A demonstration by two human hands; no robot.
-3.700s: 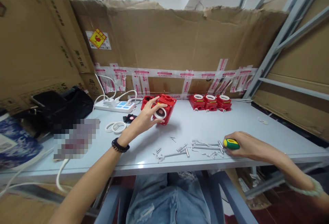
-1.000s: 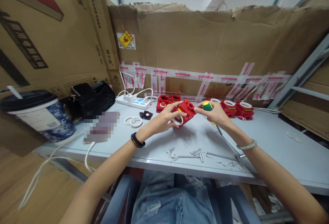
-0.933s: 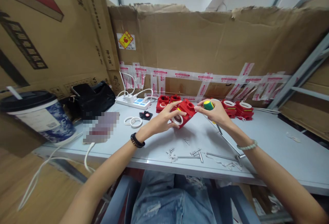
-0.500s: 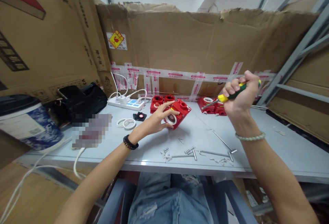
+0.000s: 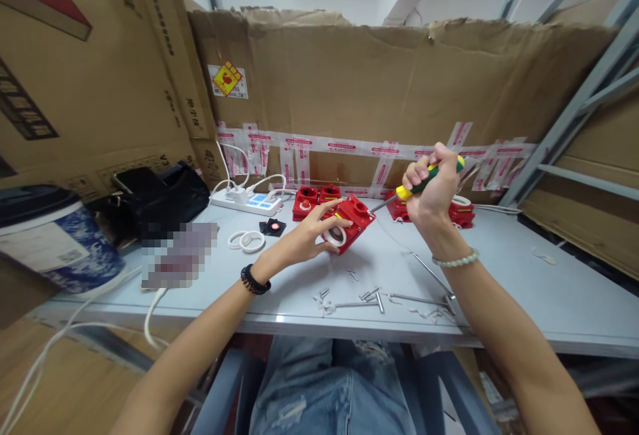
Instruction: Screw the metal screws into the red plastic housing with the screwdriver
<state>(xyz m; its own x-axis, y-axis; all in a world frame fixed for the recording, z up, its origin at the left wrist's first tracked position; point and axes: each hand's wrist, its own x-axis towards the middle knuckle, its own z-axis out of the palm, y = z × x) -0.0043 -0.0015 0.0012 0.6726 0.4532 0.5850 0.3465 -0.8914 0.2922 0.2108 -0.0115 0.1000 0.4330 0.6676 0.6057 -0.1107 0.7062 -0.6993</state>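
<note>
My left hand (image 5: 315, 232) grips a red housing (image 5: 355, 217) with a white ring in its lower left part, holding it tilted over the table. My right hand (image 5: 433, 185) is wrapped round a green and yellow screwdriver (image 5: 419, 182). The screwdriver's shaft points left and down, its tip at the right corner of the red housing. Whether the tip sits in a screw is too small to tell. Two white rings (image 5: 252, 242) and a small black square piece (image 5: 272, 226) lie left of my left hand.
More red housings (image 5: 305, 203) stand behind my left hand, others (image 5: 462, 214) behind my right. Metal rods and pins (image 5: 380, 302) lie near the front edge. On the left are a white power strip (image 5: 259, 202), a black bag (image 5: 172, 199) and a large cup (image 5: 54, 242).
My right hand has moved left and slightly down with the screwdriver, bringing its tip to the red housing. My left hand still holds the housing in nearly the same place.
</note>
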